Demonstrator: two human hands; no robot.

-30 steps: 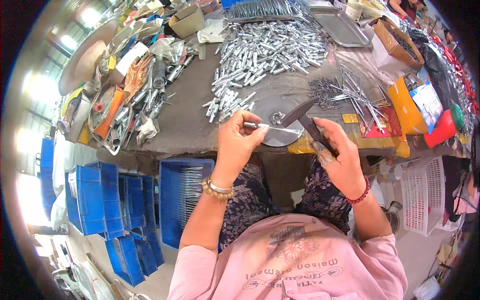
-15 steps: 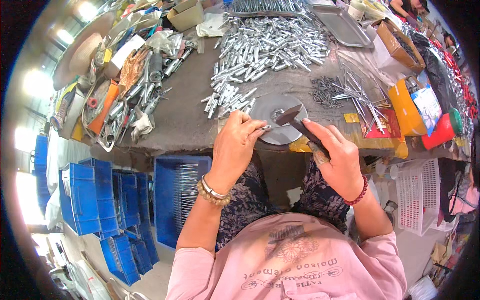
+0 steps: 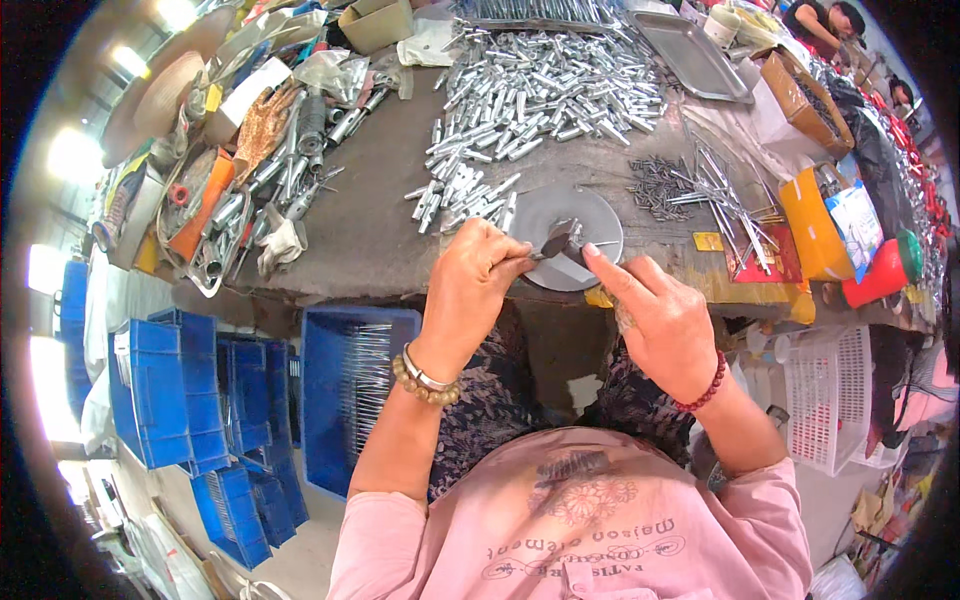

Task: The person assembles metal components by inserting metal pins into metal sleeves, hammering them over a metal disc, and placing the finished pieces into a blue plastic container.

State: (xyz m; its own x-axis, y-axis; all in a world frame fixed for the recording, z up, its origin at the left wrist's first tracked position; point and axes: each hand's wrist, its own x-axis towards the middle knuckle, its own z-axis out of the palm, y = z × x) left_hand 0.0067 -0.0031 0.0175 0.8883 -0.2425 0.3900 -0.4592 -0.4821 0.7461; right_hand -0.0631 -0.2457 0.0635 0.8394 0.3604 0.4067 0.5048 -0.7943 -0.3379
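Your left hand [image 3: 478, 288] sits at the near edge of the workbench [image 3: 370, 230], fingers pinched together on a thin metal pin [image 3: 535, 256]; the pin lies level, its tip over the round grey metal disc [image 3: 566, 237]; your right hand [image 3: 662, 325] grips a small dark hammer [image 3: 563, 242], index finger stretched along the handle, the remaining fingers curled around it; the hammer head rests at the pin's tip above the disc; a heap of silver metal sleeves [image 3: 540, 85] lies farther back on the bench; a blue crate [image 3: 352, 395] stands below the bench edge.
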